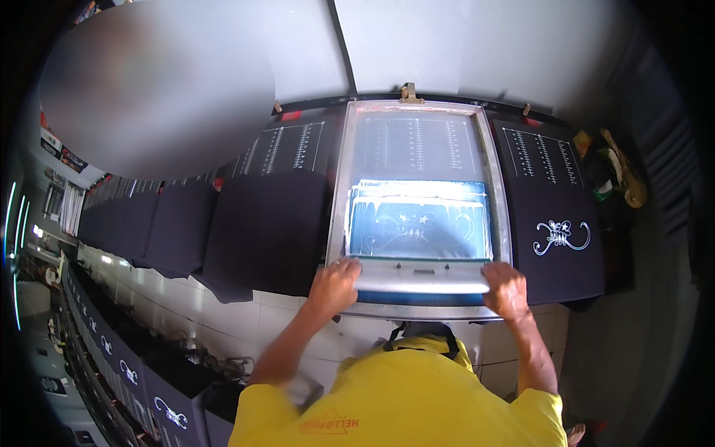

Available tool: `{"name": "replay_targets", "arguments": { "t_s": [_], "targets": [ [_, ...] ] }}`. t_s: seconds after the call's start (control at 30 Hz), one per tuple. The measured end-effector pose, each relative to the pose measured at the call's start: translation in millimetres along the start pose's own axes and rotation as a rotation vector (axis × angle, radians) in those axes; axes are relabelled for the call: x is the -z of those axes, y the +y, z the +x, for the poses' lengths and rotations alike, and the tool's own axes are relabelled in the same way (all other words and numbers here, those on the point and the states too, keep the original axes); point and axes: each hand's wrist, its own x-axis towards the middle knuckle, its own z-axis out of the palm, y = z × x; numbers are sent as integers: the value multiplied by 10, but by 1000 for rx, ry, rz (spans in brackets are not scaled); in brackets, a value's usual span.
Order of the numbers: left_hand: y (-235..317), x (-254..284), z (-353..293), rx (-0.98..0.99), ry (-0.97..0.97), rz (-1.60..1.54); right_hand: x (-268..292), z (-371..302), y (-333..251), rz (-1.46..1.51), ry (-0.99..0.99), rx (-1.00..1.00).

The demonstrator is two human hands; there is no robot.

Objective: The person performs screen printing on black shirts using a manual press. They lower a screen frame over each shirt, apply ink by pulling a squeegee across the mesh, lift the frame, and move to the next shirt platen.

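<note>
A wide metal squeegee [421,276] lies across the near end of a framed printing screen [339,195]. My left hand [336,287] is closed round the squeegee's left end, and my right hand [506,289] grips its right end. On the mesh, a blue area with a curly ornament [421,229] stretches ahead of the squeegee. White ink [417,192] is smeared in a band along that area's far edge. Through the greyish far part of the mesh show columns of fine white marks. A brass clamp [409,94] sits at the frame's far edge.
To the right lies a dark cloth panel [555,205] printed with white columns and an ornament. More dark panels [261,231] run along the table to the left. Another row of printed panels [173,387] stands at lower left. A tiled floor [279,316] shows below the table.
</note>
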Motion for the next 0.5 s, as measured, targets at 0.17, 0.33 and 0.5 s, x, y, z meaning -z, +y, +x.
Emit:
{"name": "replay_targets", "arguments": {
  "t_s": [0.17, 0.33, 0.5],
  "targets": [
    [135, -115, -776, 14, 34, 65, -149, -376, -418, 5, -73, -19],
    [221, -44, -1428, -41, 110, 7, -227, -897, -997, -21, -51, -83],
    [424, 66, -1934, -64, 35, 159, -355, -1538, -1002, -195, -298, -2]
  ]
}}
